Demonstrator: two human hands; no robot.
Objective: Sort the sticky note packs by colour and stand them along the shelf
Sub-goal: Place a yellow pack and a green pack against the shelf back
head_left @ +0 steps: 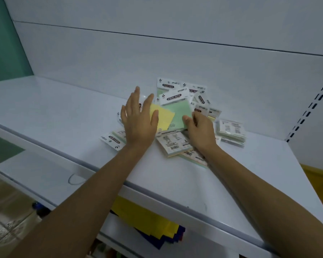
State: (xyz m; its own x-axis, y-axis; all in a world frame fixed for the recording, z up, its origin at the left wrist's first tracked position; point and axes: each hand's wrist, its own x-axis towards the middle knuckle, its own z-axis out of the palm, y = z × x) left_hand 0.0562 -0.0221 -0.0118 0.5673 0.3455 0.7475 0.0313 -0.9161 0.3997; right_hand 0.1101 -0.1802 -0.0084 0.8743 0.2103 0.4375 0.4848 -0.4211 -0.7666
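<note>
On green pack point(177, 113): "STICKY NOTE"

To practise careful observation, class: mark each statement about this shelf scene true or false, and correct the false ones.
1. The right hand pinches a green pack. True.
2. The left hand grips the yellow pack. False: its fingers are straight and grip nothing.
3. The packs stand in a row along the shelf. False: they lie in a loose heap.
4. The pack by the right wrist lies barcode side up. True.
</note>
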